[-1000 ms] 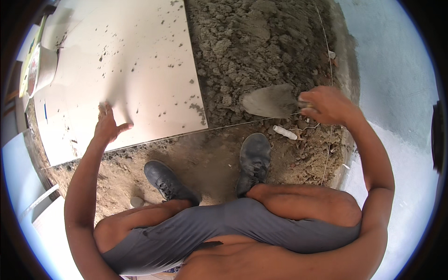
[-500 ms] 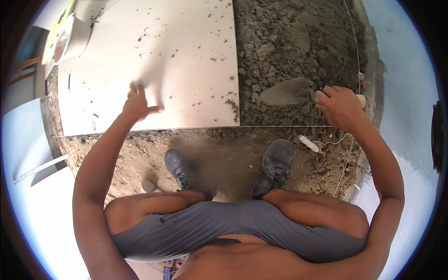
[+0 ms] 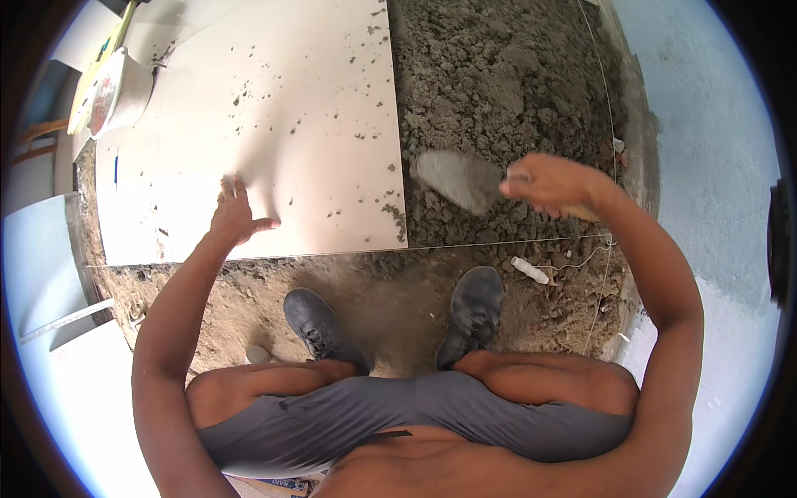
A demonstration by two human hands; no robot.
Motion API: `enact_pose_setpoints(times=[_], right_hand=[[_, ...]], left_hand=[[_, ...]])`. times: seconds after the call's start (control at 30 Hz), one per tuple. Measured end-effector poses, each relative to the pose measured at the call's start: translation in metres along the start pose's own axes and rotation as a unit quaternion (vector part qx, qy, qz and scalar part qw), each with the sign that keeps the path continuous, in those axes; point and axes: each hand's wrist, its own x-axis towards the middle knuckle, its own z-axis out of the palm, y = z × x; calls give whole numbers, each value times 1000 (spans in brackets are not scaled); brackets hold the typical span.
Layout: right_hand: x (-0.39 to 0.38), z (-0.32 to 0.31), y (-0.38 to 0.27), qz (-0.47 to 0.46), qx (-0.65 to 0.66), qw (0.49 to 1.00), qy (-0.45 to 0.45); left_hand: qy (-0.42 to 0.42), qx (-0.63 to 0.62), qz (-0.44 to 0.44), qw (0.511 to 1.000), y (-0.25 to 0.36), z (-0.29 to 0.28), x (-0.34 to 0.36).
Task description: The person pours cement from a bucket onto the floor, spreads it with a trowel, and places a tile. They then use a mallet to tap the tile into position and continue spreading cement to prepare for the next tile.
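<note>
My right hand (image 3: 552, 184) is closed round the handle of a trowel (image 3: 457, 178), whose grey pointed blade is over the rough mortar bed (image 3: 506, 83), close to the tile's right edge. The blade points left, and a bit of the light handle shows below the hand. My left hand (image 3: 235, 217) leans on the large pale tile (image 3: 332, 158) with fingers spread and nothing in them. Crumbs of mortar are scattered over the tile's surface.
A taut string (image 3: 481, 246) runs along the tile's near edge. On the bare ground between my shoes and the right wall lies a white spool of cord (image 3: 530, 270). A white bucket (image 3: 123, 93) stands at the tile's far left. The blue wall (image 3: 706, 149) bounds the right side.
The trowel has moved left toward the tile edge and its blade has turned, showing a lighter face. My left hand stays on the tile. The whole view has shifted slightly.
</note>
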Motion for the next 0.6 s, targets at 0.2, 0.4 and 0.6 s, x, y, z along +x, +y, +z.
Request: enact_pose_setpoints(times=[0.2, 0.4, 0.6], right_hand=[[-9, 21, 17, -85, -342, 927, 128], [36, -51, 8, -88, -419, 815, 392], [73, -102, -36, 9, -384, 836, 391]], left_hand=[[12, 10, 10, 1000, -1, 7, 5], [14, 8, 7, 1000, -2, 5, 8], [-2, -8, -3, 1000, -2, -1, 4]])
